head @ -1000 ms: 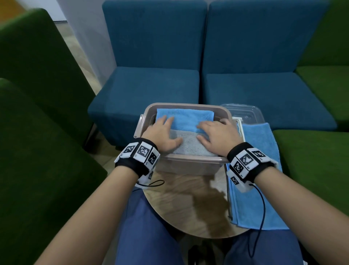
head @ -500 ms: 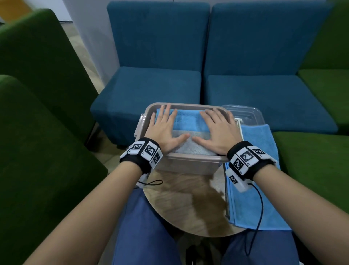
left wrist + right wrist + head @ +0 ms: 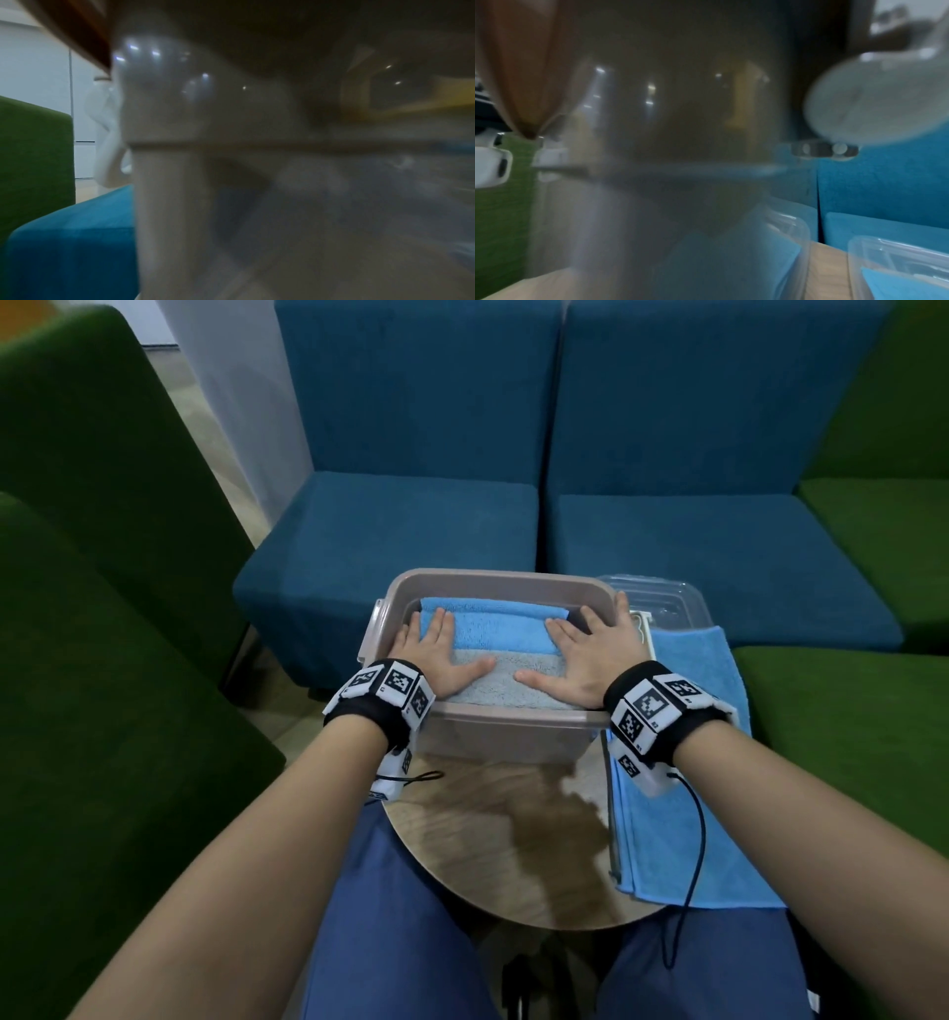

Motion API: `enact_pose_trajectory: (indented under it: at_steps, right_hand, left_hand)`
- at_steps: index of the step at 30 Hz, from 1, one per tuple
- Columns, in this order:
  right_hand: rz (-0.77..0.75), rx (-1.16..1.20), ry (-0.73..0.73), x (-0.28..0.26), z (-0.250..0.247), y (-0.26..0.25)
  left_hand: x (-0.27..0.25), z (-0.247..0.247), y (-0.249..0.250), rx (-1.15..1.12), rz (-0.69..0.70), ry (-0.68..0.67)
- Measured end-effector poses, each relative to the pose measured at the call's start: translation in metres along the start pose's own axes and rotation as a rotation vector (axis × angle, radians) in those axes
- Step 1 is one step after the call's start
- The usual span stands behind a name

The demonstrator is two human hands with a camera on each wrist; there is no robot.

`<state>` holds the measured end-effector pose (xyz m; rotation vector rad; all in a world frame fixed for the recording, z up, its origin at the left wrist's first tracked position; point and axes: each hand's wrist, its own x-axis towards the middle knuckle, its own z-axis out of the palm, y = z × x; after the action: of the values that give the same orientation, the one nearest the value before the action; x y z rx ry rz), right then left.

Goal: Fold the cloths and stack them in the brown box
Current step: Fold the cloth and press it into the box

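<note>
I see both hands flat, fingers straight, inside brown box point(image 3: 493, 580): left hand point(image 3: 439, 654) and right hand point(image 3: 590, 654) pressing grey cloth point(image 3: 506, 683) and blue cloth point(image 3: 498, 629). Spare blue cloth point(image 3: 683, 814) right of box on table point(image 3: 493, 839). Wrist views blurred, only box wall point(image 3: 180, 203).

Box wall point(image 3: 634, 203): blurred, filled frame centre.
Lid point(image 3: 898, 255): clear, lower right.
Sofa point(image 3: 885, 182): blue, right.
Table point(image 3: 826, 261): wooden strip, bottom.
</note>
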<state>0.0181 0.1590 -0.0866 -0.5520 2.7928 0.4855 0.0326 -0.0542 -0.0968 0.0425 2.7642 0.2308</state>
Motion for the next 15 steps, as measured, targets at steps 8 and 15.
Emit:
enact_pose_trajectory:
  at_steps: [8,15]
  right_hand:
    - [-0.061,0.436,0.16,-0.04,-0.004,-0.021]
    - [-0.017,0.443,0.282,-0.018,0.002,-0.02]
  left_hand:
    - [-0.042,0.003,-0.006,0.033,-0.097,0.492]
    - [-0.019,0.004,-0.005,-0.207,-0.201,0.537]
